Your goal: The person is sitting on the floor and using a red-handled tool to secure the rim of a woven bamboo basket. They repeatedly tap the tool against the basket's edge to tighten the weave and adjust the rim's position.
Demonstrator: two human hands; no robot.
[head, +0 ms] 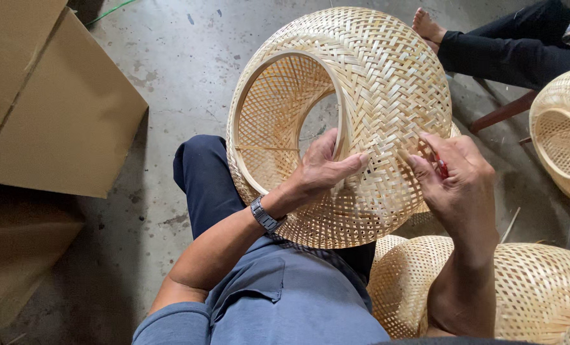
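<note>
Woven bamboo shade (374, 83) sits tilted on the person's lap, body fully woven and rim hoop fitted; looks like only finishing on the outer weave remains. Left hand (320, 172) reaches through the opening, grip clamped on the hoop edge, thumb outside. Right hand (457, 179) is closed on a small red tool (441, 167), its tip at the weave. More shades (540, 287) lie on the floor alongside.

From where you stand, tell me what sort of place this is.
Probably a small craft workshop for woven bamboo goods: several woven bamboo shades sit on a bare concrete floor, flat cardboard boxes wait nearby, and the left hand steadies the shade being worked.
</note>
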